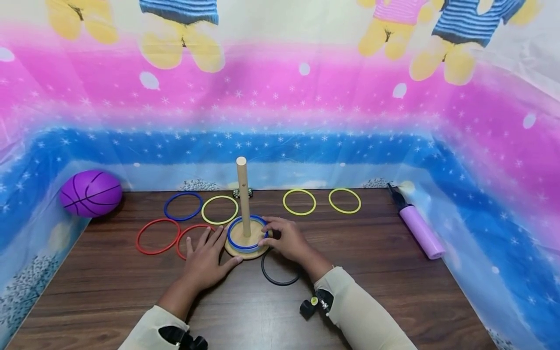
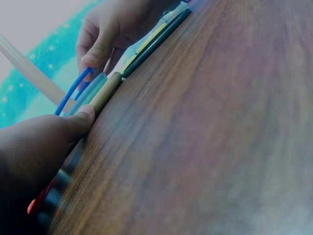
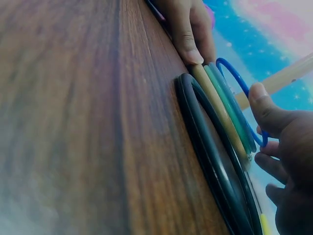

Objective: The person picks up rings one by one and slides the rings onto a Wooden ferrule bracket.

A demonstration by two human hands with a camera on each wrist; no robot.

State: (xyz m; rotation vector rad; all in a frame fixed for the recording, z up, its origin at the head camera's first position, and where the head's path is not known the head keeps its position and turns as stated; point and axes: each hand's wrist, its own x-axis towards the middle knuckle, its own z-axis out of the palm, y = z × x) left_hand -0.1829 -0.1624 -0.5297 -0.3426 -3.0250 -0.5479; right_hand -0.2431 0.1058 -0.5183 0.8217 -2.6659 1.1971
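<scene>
a person's right hand [image 1: 286,238] pinches a blue ring [image 1: 246,234] at its 3 o'clock edge, thumb and fingers curled onto the thin hoop, which circles a wooden peg [image 1: 243,194] and lies on the peg's round wooden base [image 1: 245,253] at the centre of a dark wooden table [image 1: 393,282]. the right wrist view shows the ring lifted slightly on the side of that hand, with the thumb on top of it and a second, teal-looking ring [image 3: 230,105] flat beneath it on the base. the left hand [image 1: 205,260] lies flat on the table at 9 o'clock of the base, fingers straight and spread, its thumb tip pressed against the base's rim; it grips nothing. two of its fingers rest across a red ring [image 1: 188,240]. a black ring [image 1: 280,272] lies on the table at 5 o'clock of the base, partly under the right wrist and touching the base's edge. another red ring [image 1: 157,236] lies at 9 o'clock, beyond the left hand. at 11 o'clock lie a blue ring [image 1: 183,206] and a yellow ring [image 1: 219,210], side by side. two more yellow rings [image 1: 299,201] [image 1: 344,201] lie at 1 and 2 o'clock, well apart from the hands. a purple ball [image 1: 91,192] sits at the table's far left corner, and a lilac pump [image 1: 419,227] lies along the right edge.
</scene>
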